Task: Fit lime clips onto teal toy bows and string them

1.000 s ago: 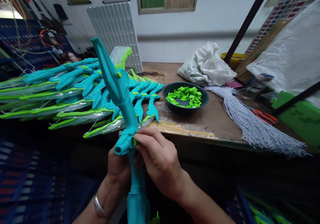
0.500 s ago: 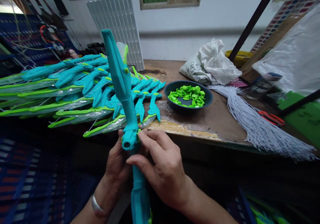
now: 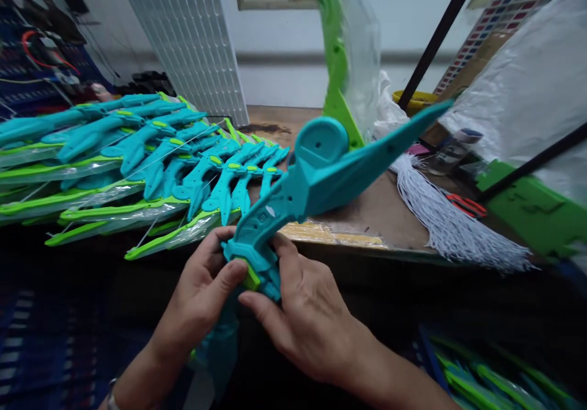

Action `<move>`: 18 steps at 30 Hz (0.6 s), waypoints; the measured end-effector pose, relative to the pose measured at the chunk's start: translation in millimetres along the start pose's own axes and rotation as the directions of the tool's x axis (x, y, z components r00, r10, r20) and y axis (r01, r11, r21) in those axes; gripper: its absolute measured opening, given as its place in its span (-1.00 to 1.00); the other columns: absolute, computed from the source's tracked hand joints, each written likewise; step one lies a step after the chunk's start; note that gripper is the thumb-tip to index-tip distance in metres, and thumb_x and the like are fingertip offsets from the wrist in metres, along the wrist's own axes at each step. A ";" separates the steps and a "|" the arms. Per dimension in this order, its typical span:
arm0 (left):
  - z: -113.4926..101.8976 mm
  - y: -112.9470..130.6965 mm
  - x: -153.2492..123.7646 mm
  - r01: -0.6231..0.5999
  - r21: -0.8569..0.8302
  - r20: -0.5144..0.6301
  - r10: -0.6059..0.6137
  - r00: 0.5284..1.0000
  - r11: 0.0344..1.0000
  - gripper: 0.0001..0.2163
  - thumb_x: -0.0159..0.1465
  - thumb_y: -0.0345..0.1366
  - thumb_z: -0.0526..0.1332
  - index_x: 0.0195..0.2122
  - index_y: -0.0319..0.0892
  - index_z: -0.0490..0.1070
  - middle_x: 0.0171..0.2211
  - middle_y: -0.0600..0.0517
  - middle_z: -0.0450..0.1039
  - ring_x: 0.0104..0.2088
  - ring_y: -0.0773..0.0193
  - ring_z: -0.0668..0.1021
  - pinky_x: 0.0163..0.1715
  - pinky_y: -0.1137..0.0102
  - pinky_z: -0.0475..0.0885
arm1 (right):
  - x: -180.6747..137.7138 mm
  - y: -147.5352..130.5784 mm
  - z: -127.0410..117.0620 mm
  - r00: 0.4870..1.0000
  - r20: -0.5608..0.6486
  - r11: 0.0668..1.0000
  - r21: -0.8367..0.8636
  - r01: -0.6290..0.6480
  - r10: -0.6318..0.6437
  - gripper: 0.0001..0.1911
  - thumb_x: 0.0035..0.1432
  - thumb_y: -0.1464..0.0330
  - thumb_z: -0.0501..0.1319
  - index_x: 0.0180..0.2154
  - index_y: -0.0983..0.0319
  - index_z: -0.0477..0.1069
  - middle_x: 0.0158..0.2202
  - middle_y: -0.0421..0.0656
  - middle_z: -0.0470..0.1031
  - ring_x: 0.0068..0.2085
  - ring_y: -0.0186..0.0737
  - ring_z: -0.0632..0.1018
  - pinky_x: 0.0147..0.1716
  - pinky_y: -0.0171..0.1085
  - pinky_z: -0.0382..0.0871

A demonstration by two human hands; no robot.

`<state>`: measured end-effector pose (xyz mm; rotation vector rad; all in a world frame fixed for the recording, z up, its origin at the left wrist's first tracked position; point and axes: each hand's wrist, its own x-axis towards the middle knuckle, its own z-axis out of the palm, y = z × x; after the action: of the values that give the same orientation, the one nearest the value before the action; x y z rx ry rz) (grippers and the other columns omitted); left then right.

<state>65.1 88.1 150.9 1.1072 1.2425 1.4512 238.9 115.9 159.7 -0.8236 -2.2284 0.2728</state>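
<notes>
Both hands hold a teal plastic toy bow (image 3: 316, 178) near its middle, in front of the table edge. Its upper arm leans up to the right, and a bright green limb (image 3: 337, 68) with clear wrap stands behind that arm. My left hand (image 3: 197, 294) is closed round the grip from the left, its thumb against a small green plastic piece (image 3: 252, 279) set in the centre. From the right, my right hand (image 3: 316, 312) grips the same section, thumb below and fingers behind. The bow's lower part drops into shadow under my hands.
A pile of similar toy bows (image 3: 137, 147) covers the table's left side. White cords (image 3: 435, 214), red-handled scissors (image 3: 465, 205) and a green block (image 3: 527, 208) lie at right. A crate (image 3: 433, 361) at lower right holds green and teal parts. The held bow hides most of a dark bowl.
The bow has been turned over and tilted right, so its side face and green limb now show. My left thumb has come onto the green piece. The view has shifted slightly right.
</notes>
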 end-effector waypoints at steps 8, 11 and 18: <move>23.6 -50.6 1.4 0.022 0.260 0.094 -0.048 0.994 0.965 -0.64 0.24 -0.12 0.36 -0.03 -0.18 0.38 -0.44 0.08 0.48 -0.46 0.25 0.48 -0.43 0.45 0.39 | -52.9 42.6 33.1 0.968 0.119 0.936 0.252 -0.244 0.220 -0.48 0.35 0.14 0.16 0.17 0.36 0.24 -0.28 -0.06 0.58 -0.32 -0.12 0.61 -0.29 -0.23 0.48; 37.0 -72.0 -4.0 0.018 0.278 0.094 -0.046 0.995 0.960 -0.66 0.18 -0.20 0.41 -0.08 -0.17 0.41 -0.45 0.11 0.46 -0.48 0.25 0.47 -0.43 0.44 0.37 | -83.3 51.0 39.2 0.927 0.126 0.875 0.306 -0.375 0.353 -0.46 0.31 0.16 0.21 0.18 0.35 0.26 -0.27 -0.07 0.58 -0.31 -0.15 0.60 -0.29 -0.25 0.47; 50.4 -97.2 -22.9 -0.521 0.359 0.475 0.329 0.816 0.774 -0.56 0.19 -0.23 0.44 0.06 -0.09 0.36 -0.10 -0.08 0.58 -0.14 0.07 0.64 -0.15 0.29 0.51 | -132.8 66.2 19.9 0.814 0.310 0.679 0.448 -0.581 0.491 -0.65 0.20 0.20 0.37 0.00 0.14 0.48 -0.10 -0.17 0.61 -0.13 -0.20 0.63 -0.14 -0.26 0.53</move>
<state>126.4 83.9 57.4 2.0326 1.1171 1.1696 326.4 83.9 42.4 -1.1538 -1.8367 1.2273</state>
